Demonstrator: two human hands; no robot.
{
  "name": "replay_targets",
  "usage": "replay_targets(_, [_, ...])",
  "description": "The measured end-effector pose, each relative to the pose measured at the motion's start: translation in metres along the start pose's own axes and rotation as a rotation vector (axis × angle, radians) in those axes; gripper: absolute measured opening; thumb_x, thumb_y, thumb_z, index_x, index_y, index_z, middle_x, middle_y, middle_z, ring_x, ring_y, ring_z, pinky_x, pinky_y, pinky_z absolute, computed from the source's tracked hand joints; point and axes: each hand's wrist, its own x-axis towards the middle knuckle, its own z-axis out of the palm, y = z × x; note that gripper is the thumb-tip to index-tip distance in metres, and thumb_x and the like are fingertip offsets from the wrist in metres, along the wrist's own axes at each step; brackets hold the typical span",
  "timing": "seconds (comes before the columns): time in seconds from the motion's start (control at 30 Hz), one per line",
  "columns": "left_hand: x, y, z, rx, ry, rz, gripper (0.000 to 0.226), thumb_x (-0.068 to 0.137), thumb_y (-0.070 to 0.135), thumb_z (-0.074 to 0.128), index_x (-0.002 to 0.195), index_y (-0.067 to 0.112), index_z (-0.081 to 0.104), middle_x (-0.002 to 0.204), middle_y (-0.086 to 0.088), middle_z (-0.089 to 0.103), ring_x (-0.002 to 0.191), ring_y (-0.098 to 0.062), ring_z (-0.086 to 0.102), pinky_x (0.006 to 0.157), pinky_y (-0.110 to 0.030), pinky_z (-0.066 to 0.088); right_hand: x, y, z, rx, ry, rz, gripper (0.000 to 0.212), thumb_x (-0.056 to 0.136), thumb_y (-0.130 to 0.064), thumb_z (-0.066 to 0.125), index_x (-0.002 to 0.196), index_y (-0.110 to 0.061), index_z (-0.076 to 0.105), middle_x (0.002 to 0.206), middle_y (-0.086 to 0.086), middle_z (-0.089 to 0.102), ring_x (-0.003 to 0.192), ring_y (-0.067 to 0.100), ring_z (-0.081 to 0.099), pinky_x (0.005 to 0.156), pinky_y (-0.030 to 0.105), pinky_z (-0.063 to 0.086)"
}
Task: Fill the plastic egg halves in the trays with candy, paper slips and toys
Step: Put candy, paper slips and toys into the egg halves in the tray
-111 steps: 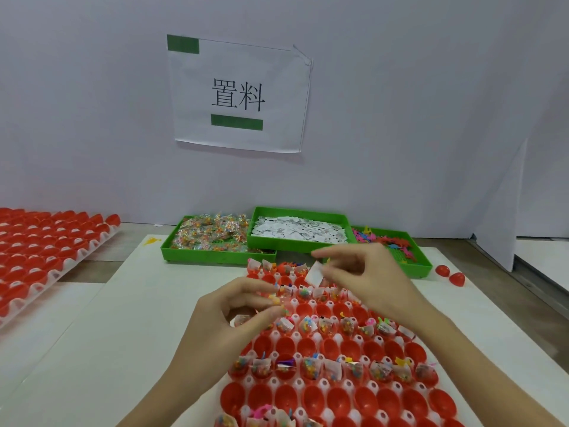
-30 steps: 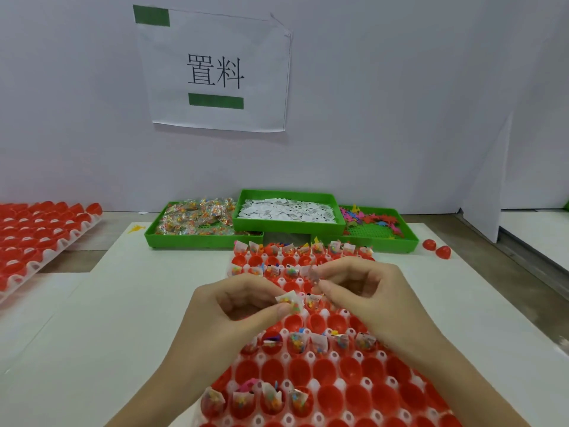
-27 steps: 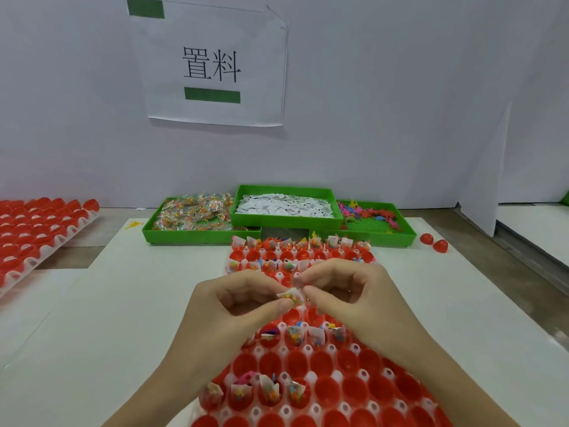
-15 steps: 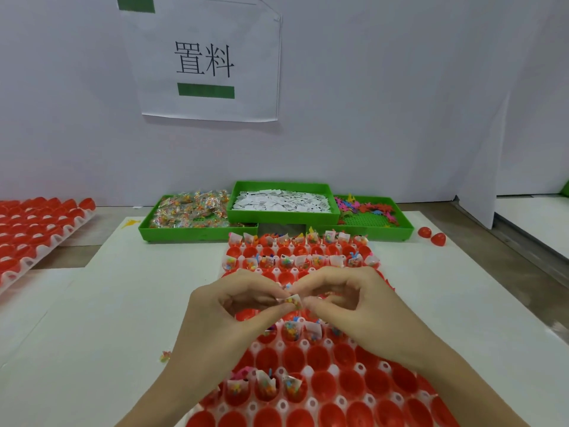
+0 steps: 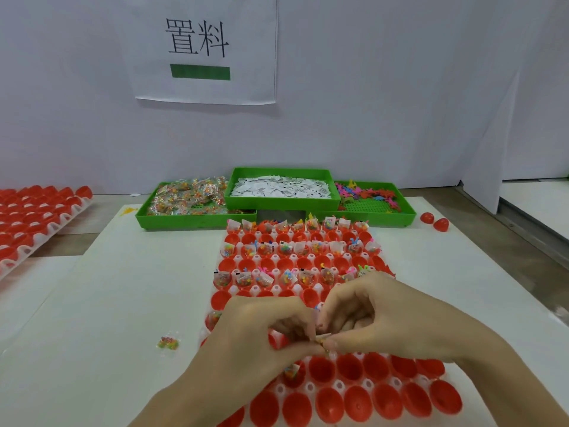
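1. The left hand [image 5: 261,328] and the right hand [image 5: 385,322] meet over the middle of the egg tray [image 5: 278,389]. Fingers and thumbs of both are curled in, pinching a small packet [image 5: 322,337] between them. It looks like a candy packet with a paper slip, though it is too hidden to be sure.
2. Holding it low over the red egg halves [image 5: 357,402] likely keeps the drop short into an empty cup just below.
3. Filled halves [image 5: 284,277] sit in alternate far rows; the near rows look mostly empty, so most of the work seems to lie close to the person.
4. Supplies stand past the tray's far edge: the candy tray [image 5: 197,220] on the left, the paper slip tray [image 5: 281,203] in the middle, the toy tray [image 5: 377,218] on the right.
5. A stray candy packet [image 5: 168,343] lies on the white table [image 5: 107,303] left of the egg tray, apart from it.
6. Bare table on both sides gives room to move; a second egg tray [image 5: 37,217] sits far left, and two loose egg halves [image 5: 434,221] far right.
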Motion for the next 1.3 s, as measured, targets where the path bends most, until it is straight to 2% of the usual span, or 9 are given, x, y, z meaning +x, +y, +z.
replay_targets(0.1, [-0.002, -0.001, 0.0, 0.114, -0.022, -0.054, 0.022, 0.068, 0.051, 0.088, 0.083, 0.039, 0.077, 0.089, 0.015, 0.06, 0.091, -0.005, 0.062, 0.076, -0.017, 0.05, -0.002, -0.001, 0.004, -0.033, -0.043, 0.051, 0.01, 0.086, -0.024, 0.082, 0.094, -0.02, 0.077, 0.086, -0.001, 0.078, 0.079, 0.01, 0.074, 0.071, 0.015, 0.054])
replay_targets(0.23, [-0.003, -0.001, 0.002, 0.145, -0.048, -0.108, 0.024, 0.066, 0.061, 0.082, 0.084, 0.046, 0.076, 0.091, 0.019, 0.052, 0.097, -0.007, 0.058, 0.079, -0.012, 0.045, -0.005, -0.005, 0.004, -0.088, -0.04, 0.043, 0.01, 0.088, -0.025, 0.081, 0.095, -0.019, 0.078, 0.087, -0.002, 0.078, 0.078, 0.006, 0.073, 0.07, 0.015, 0.053])
replay_targets(0.4, [-0.002, 0.006, 0.003, 0.15, -0.107, -0.158, 0.024, 0.069, 0.054, 0.086, 0.087, 0.042, 0.076, 0.093, 0.019, 0.053, 0.098, -0.006, 0.057, 0.081, -0.017, 0.047, -0.007, -0.005, 0.007, -0.22, -0.004, 0.039, 0.003, 0.088, -0.025, 0.079, 0.091, -0.025, 0.079, 0.086, -0.007, 0.076, 0.073, 0.002, 0.068, 0.065, 0.014, 0.05])
replay_targets(0.47, [-0.002, 0.009, 0.004, 0.166, -0.124, -0.168, 0.023, 0.072, 0.049, 0.087, 0.085, 0.034, 0.078, 0.094, 0.02, 0.053, 0.095, -0.005, 0.057, 0.083, -0.017, 0.046, -0.006, -0.004, 0.011, -0.26, 0.022, 0.051, 0.004, 0.086, -0.022, 0.08, 0.089, -0.025, 0.078, 0.084, -0.007, 0.075, 0.07, 0.002, 0.067, 0.063, 0.014, 0.05])
replay_targets(0.57, [-0.001, 0.013, 0.004, 0.201, -0.149, -0.179, 0.024, 0.079, 0.044, 0.083, 0.093, 0.026, 0.078, 0.097, 0.015, 0.059, 0.093, -0.005, 0.056, 0.086, -0.02, 0.046, -0.005, -0.002, 0.017, -0.298, 0.045, 0.065, 0.008, 0.084, -0.018, 0.08, 0.086, -0.025, 0.076, 0.08, -0.009, 0.074, 0.07, 0.002, 0.069, 0.061, 0.013, 0.05])
replay_targets(0.73, [0.0, 0.015, 0.004, 0.185, -0.215, -0.195, 0.019, 0.085, 0.04, 0.079, 0.096, 0.025, 0.079, 0.099, 0.011, 0.069, 0.096, -0.008, 0.058, 0.089, -0.024, 0.047, -0.005, -0.003, 0.025, -0.385, 0.078, 0.058, 0.008, 0.081, -0.021, 0.082, 0.082, -0.023, 0.074, 0.075, -0.01, 0.073, 0.068, 0.001, 0.068, 0.057, 0.01, 0.047])
replay_targets(0.93, [0.0, 0.004, 0.003, 0.227, -0.239, -0.048, 0.01, 0.081, 0.041, 0.083, 0.086, 0.033, 0.081, 0.095, 0.023, 0.067, 0.105, 0.0, 0.042, 0.087, -0.012, 0.038, -0.008, -0.006, 0.016, -0.349, 0.01, 0.032, 0.005, 0.09, -0.027, 0.075, 0.088, -0.03, 0.078, 0.08, -0.017, 0.074, 0.077, 0.002, 0.069, 0.065, 0.012, 0.051])
replay_targets(1.17, [-0.001, -0.007, 0.001, 0.236, -0.27, 0.057, 0.018, 0.087, 0.051, 0.076, 0.091, 0.034, 0.083, 0.099, 0.023, 0.066, 0.107, -0.001, 0.041, 0.088, -0.015, 0.041, -0.004, -0.002, 0.022, -0.454, 0.055, -0.01, 0.004, 0.086, -0.026, 0.078, 0.083, -0.029, 0.076, 0.081, -0.014, 0.07, 0.079, 0.001, 0.066, 0.068, 0.016, 0.054])
replay_targets(1.3, [0.001, -0.008, -0.001, 0.192, -0.245, 0.106, 0.028, 0.091, 0.057, 0.069, 0.089, 0.032, 0.082, 0.097, 0.023, 0.068, 0.106, -0.004, 0.045, 0.089, -0.01, 0.037, -0.004, -0.003, 0.015, -0.388, 0.051, -0.041, 0.01, 0.084, -0.029, 0.081, 0.085, -0.03, 0.071, 0.084, -0.009, 0.07, 0.077, 0.004, 0.066, 0.064, 0.016, 0.052])
